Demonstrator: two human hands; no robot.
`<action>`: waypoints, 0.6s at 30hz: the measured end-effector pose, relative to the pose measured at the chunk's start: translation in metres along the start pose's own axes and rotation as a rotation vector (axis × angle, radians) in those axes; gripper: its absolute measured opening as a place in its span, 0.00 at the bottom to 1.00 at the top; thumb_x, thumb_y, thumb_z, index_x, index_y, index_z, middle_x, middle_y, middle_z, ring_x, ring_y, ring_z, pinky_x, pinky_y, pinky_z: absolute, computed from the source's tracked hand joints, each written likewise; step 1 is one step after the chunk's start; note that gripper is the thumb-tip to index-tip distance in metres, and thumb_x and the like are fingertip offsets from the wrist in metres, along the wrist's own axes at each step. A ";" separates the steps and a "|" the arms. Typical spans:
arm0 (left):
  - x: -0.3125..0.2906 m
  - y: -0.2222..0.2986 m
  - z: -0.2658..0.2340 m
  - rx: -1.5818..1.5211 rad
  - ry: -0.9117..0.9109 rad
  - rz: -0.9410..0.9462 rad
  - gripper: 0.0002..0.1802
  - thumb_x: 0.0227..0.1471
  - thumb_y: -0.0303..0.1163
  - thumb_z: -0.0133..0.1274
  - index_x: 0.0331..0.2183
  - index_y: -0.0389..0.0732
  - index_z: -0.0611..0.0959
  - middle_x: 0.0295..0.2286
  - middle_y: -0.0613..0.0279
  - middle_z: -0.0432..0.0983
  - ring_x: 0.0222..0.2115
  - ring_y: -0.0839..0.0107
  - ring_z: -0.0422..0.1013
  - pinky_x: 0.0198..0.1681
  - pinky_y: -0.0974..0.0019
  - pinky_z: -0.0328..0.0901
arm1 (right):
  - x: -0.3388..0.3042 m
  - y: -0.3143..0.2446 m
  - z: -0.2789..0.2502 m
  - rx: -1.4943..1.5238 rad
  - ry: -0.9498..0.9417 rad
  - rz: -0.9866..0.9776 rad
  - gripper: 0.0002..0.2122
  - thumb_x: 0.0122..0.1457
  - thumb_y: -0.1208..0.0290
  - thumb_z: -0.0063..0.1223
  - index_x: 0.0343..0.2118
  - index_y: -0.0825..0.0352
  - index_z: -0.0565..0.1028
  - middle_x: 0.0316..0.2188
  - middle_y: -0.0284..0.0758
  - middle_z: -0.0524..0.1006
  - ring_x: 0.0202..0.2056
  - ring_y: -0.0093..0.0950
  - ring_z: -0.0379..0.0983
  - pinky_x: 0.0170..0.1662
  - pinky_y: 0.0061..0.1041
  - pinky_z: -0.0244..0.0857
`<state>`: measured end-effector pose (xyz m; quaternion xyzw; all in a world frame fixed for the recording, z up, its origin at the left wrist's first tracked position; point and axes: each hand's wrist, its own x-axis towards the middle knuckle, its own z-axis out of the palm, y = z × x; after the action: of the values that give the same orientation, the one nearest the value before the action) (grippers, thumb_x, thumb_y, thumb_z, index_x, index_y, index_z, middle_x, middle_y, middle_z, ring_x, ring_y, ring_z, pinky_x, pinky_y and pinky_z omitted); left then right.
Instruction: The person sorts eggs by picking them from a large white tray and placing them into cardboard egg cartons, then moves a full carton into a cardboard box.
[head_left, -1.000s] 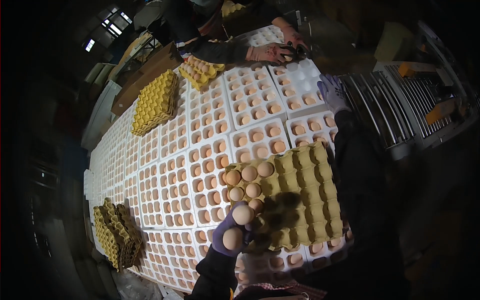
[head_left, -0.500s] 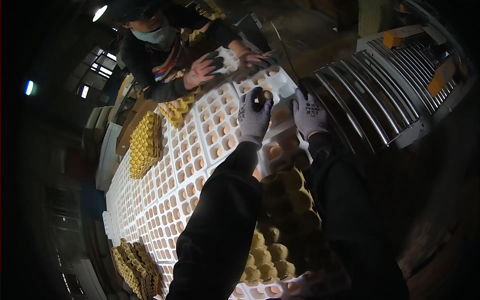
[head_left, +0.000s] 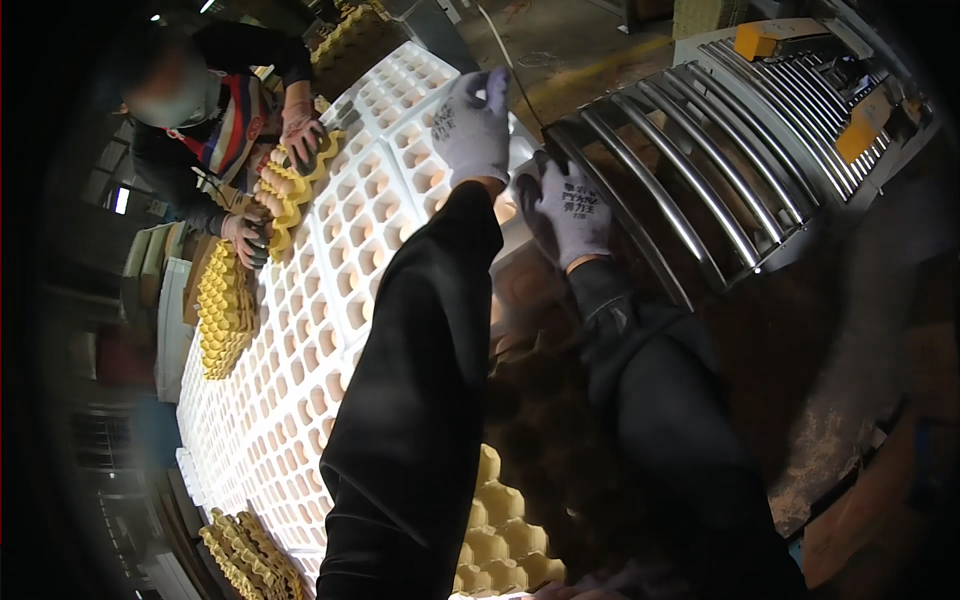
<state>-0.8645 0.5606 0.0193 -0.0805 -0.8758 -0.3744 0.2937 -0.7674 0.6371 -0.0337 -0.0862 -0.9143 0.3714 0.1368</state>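
My left hand (head_left: 472, 128), in a grey glove, is over the far right white foam egg trays (head_left: 425, 150), its thumb and forefinger curled toward each other. No egg shows in its fingers; whatever they may hold is hidden. Gloved alike, my right hand (head_left: 568, 208) is at the trays' right edge beside the rollers, thumb apart from the bent fingers. Brown eggs (head_left: 368, 262) sit in many of the white pockets. Under my forearms, partly in shadow, lies a yellowish moulded egg tray (head_left: 500, 530).
Metal rollers (head_left: 655, 180) run along the right. Across the table, a co-worker's gloved hands (head_left: 300, 135) hold a yellow tray of eggs (head_left: 285, 200). Stacked yellow trays (head_left: 225, 310) stand on the left, and another stack (head_left: 250, 555) at the lower left.
The view has shifted. My left hand has moved farther away, and the egg seen in its fingers earlier no longer shows. The co-worker's hands have moved left onto the yellow tray.
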 end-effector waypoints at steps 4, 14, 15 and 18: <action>-0.002 -0.012 0.029 0.221 -0.157 0.018 0.22 0.55 0.51 0.47 0.35 0.42 0.83 0.33 0.53 0.78 0.33 0.54 0.73 0.40 0.57 0.65 | -0.001 0.009 -0.004 -0.001 -0.097 0.092 0.19 0.58 0.54 0.40 0.49 0.55 0.65 0.49 0.45 0.67 0.46 0.45 0.67 0.44 0.44 0.65; -0.033 -0.022 -0.128 -0.542 -0.557 -0.162 0.23 0.61 0.40 0.42 0.49 0.32 0.73 0.43 0.57 0.75 0.47 0.72 0.68 0.51 0.71 0.60 | 0.007 0.010 0.014 0.010 0.051 0.134 0.18 0.57 0.57 0.41 0.49 0.54 0.71 0.42 0.44 0.75 0.40 0.42 0.73 0.39 0.41 0.68; -0.052 -0.021 -0.169 -0.697 -0.558 -0.243 0.21 0.60 0.36 0.44 0.49 0.32 0.73 0.45 0.59 0.74 0.47 0.74 0.68 0.52 0.72 0.59 | 0.008 0.007 0.006 -0.014 0.053 0.112 0.19 0.57 0.58 0.44 0.50 0.57 0.70 0.43 0.45 0.75 0.42 0.43 0.72 0.43 0.39 0.67; -0.140 -0.017 -0.296 -0.439 -0.348 -0.389 0.24 0.58 0.32 0.48 0.54 0.32 0.67 0.50 0.55 0.68 0.50 0.70 0.65 0.52 0.69 0.60 | 0.026 0.036 -0.016 0.292 0.006 -0.095 0.23 0.57 0.60 0.49 0.52 0.69 0.67 0.48 0.47 0.72 0.49 0.41 0.69 0.51 0.32 0.62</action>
<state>-0.6223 0.3519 0.0905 -0.0361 -0.8102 -0.5838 0.0386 -0.7846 0.6794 -0.0432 -0.0230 -0.8532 0.4934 0.1679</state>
